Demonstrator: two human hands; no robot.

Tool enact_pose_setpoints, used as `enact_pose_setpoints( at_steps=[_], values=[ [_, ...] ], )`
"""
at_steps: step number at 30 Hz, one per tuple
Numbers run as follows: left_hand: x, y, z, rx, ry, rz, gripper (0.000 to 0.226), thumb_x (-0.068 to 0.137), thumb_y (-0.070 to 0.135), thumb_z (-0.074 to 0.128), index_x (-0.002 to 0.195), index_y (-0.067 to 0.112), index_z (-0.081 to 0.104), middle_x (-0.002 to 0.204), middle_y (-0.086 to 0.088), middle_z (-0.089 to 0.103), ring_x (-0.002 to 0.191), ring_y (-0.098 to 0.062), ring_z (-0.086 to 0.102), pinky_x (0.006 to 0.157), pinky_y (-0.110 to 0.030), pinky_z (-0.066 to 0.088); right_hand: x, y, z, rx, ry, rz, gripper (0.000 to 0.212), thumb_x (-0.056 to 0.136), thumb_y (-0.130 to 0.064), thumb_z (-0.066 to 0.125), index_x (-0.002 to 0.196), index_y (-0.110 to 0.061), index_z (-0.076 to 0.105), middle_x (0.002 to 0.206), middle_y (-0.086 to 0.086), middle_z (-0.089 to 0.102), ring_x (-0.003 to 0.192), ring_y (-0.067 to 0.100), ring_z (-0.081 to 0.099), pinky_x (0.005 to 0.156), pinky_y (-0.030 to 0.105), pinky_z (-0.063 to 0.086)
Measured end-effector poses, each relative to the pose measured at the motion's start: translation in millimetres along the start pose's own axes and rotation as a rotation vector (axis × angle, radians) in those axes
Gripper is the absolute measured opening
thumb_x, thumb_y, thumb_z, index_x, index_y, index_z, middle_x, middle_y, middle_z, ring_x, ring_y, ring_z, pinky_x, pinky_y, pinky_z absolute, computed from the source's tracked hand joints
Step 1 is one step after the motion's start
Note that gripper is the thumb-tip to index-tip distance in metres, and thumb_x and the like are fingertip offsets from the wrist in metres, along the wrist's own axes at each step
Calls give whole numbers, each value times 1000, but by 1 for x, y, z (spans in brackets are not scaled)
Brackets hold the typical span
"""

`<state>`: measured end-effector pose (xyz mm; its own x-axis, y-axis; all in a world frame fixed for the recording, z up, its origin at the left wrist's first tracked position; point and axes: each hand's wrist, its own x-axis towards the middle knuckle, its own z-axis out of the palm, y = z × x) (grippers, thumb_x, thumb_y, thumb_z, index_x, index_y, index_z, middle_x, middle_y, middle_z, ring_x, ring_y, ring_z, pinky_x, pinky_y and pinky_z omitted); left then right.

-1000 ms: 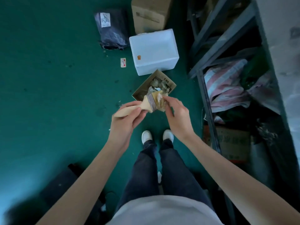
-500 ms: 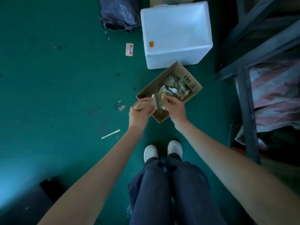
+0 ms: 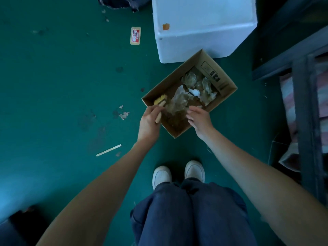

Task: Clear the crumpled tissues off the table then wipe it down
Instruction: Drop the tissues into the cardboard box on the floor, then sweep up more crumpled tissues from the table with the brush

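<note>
A shallow cardboard box (image 3: 229, 95) lies on the green floor in front of my feet. Several crumpled tissues (image 3: 179, 101) fill its middle and far end. My left hand (image 3: 150, 119) sits at the box's near left corner and grips the wooden handle of a small brush (image 3: 160, 108), whose yellowish bristle end points into the box. My right hand (image 3: 199, 118) hovers over the near edge of the box with its fingers loosely spread, holding nothing.
A white foam box (image 3: 204, 25) stands just beyond the cardboard box. On the floor lie a small labelled card (image 3: 135, 35), paper scraps (image 3: 124, 114) and a flat wooden stick (image 3: 108, 150). A dark metal rack (image 3: 305, 107) with cloth bundles rises at the right.
I have bent lower toward the box. My right hand has let go of the tissue wad it was pulling off the brush; the wad now lies in the box. The brush has dipped into the box.
</note>
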<state>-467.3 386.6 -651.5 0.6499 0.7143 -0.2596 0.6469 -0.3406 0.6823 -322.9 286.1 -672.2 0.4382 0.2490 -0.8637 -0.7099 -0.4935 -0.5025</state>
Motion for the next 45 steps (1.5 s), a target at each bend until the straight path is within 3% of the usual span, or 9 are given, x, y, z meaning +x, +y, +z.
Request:
enact_pose_setpoints(
  at_steps=[4,8,10,12,17,25,37,42,45],
  values=[
    [-25,38,-41,-206,128,-21,18,95,4,58,107,9,71,107,-9,66,91,-13,60,80,-9,41,-45,-19,-13,59,29,13,26,96,-3,50,120,-3,59,126,13,59,115,24,58,103,36,44],
    [-61,98,-97,-465,157,-228,12,95,15,62,101,20,71,94,7,70,78,6,57,70,-9,41,-119,-54,-25,129,-1,-7,17,92,-4,57,108,-4,64,120,14,63,105,22,64,96,33,48],
    [-81,133,-131,-567,157,-282,13,94,14,62,97,23,71,86,17,67,78,2,57,70,-18,45,-167,-75,-32,171,-10,-33,17,91,-2,57,107,-1,64,109,15,67,98,22,67,95,34,49],
    [-102,170,-166,-665,165,-323,16,93,11,63,94,24,72,90,11,68,86,-6,59,79,-29,50,-216,-95,-38,213,-28,-55,16,92,-1,54,104,1,63,97,14,69,91,22,68,95,34,49],
    [-163,263,-256,-886,180,-392,20,91,5,62,89,21,74,93,3,73,96,-11,68,79,-16,53,-351,-136,-52,287,-50,-94,19,93,0,47,90,-7,64,88,11,70,87,23,68,92,33,50],
    [-238,364,-344,-890,-19,-260,27,96,3,56,86,21,74,91,0,73,91,-14,70,81,-20,55,-511,-153,-83,341,22,-219,25,93,4,42,90,-8,64,90,11,68,88,25,66,91,34,49],
    [-272,486,-308,-817,-390,82,23,95,6,56,89,21,72,92,-5,73,87,-16,71,78,-23,56,-603,-106,-184,635,280,-499,21,94,-5,47,93,-14,66,93,5,74,93,23,70,75,22,53],
    [-293,540,-257,-764,-556,175,20,89,16,60,85,29,75,94,-2,74,91,-17,71,80,-24,56,-631,-80,-264,786,416,-565,19,93,-4,48,103,-5,63,100,11,73,95,25,69,81,25,55],
    [-312,571,-222,-727,-636,224,18,92,11,61,89,24,74,93,2,74,91,-16,71,82,-25,56,-647,-66,-312,885,484,-571,17,92,-2,49,95,-10,63,91,7,74,91,24,70,81,26,56]
  ],
)
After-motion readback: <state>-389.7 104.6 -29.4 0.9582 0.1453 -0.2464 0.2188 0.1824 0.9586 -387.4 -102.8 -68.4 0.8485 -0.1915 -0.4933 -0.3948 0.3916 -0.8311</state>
